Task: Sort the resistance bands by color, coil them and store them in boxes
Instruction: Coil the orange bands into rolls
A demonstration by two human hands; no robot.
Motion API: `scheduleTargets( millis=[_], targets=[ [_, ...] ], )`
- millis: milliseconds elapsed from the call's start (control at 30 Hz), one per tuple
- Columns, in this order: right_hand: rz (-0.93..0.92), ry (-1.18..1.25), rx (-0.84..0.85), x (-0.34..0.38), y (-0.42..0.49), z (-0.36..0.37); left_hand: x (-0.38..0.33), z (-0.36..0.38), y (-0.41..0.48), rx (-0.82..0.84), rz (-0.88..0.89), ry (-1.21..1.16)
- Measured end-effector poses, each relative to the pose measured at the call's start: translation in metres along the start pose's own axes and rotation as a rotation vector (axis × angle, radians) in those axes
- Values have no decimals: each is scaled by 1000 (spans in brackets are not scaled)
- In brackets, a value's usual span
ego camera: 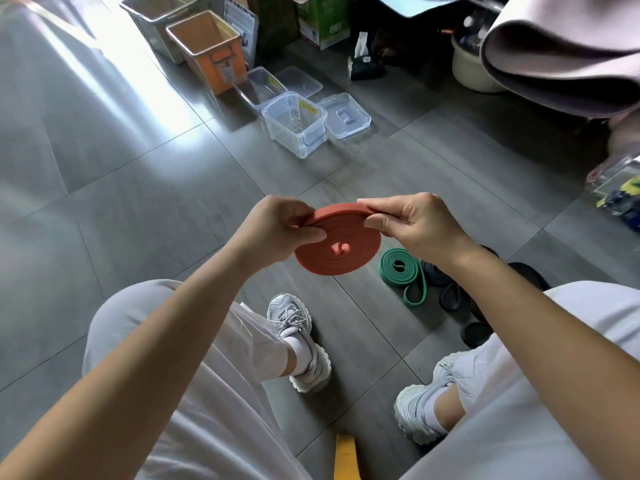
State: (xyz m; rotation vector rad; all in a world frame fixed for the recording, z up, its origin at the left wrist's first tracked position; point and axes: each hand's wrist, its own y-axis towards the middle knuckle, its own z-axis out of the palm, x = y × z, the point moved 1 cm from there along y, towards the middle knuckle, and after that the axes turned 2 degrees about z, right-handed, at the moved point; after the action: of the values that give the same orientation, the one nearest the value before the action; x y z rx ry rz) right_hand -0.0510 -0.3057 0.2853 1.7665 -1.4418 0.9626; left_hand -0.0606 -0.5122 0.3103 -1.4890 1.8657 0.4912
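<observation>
While poised over open floor [138, 202], pinching red band [332, 268] by upper edge with left hand [277, 230], right hand [415, 220]; green band [401, 268], seemingly part-uncoiled, lower right.

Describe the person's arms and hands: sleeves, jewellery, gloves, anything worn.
Both the left hand and right hand are bare, with no gloves, rings or tape visible. The left forearm and right forearm are uncovered right to the frame edge, so no sleeve shows. Neither wrist carries a watch or bracelet. The visible nails look short and unpainted.
</observation>
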Motion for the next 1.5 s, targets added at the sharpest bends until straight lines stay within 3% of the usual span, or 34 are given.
scheduleTargets(
  millis=[200,400,500,633,733,967,1067,1333,1500],
  targets=[
    [-40,-92,-22,-1,-9,7,9,3,-9,-2,-148,-447],
    [91,317,-166,0,-8,5,13,10,-14,43,-215,-710],
    [64,264,-212,-2,-9,3,17,12,-13,37,-241,-745],
    [168,224,-98,-5,-13,3,20,19,-10,24,-267,-767],
    [177,155,-120,-3,-15,0,18,23,-7,48,-279,-772],
    [192,-442,-201,15,-31,-31,-21,34,12,108,-203,-701],
    [221,-593,-262,16,-43,-47,-45,46,19,164,-165,-671],
    [354,-707,-399,5,-77,-108,-114,87,43,355,-85,-577],
    [549,-707,-553,-24,-118,-175,-189,142,67,543,72,-488]
  ],
)
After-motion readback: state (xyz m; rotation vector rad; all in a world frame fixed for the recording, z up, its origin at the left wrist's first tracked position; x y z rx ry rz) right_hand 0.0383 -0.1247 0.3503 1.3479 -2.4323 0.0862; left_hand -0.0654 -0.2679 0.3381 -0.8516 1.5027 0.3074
